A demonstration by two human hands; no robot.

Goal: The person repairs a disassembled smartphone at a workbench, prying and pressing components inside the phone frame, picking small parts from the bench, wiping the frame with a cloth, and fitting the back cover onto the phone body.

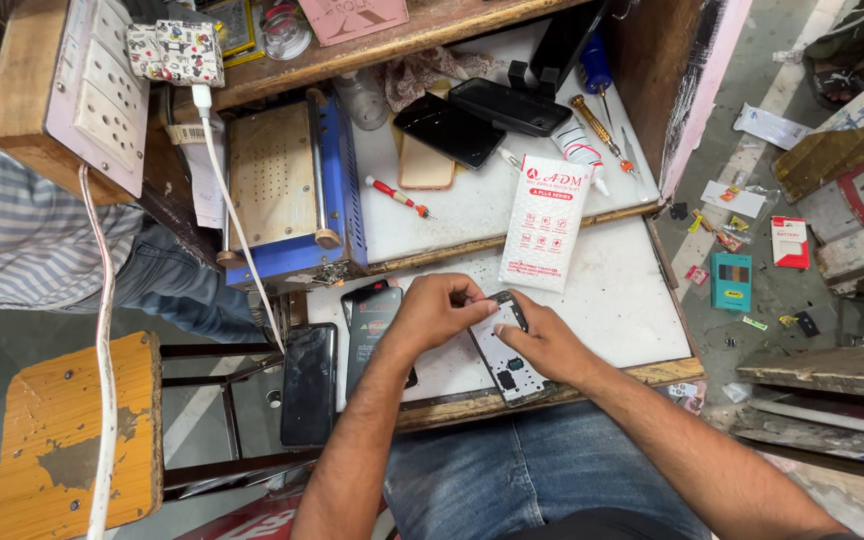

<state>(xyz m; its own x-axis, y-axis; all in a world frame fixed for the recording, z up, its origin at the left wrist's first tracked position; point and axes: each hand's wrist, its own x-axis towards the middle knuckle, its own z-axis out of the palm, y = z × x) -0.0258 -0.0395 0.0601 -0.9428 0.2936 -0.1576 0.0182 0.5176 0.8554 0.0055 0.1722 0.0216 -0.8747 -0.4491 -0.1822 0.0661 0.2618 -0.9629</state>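
Note:
An opened phone body [505, 360], white inside with dark parts, lies on the white worktop [622, 300] near its front edge. My left hand [442, 310] pinches at the phone's top end with fingertips together. My right hand [544, 343] rests on the phone's right side and holds it down. What sits between my left fingertips is too small to tell. A dark phone [372, 325] lies just left of my left hand.
A black phone [310, 383] lies further left. A white flat packet [546, 222] leans above my hands. Behind it are a blue heating plate machine [287, 190], two more phones [449, 129], a red-handled screwdriver [397, 196], a socket board [102, 85]. Another person's sleeve [22, 230] is at left.

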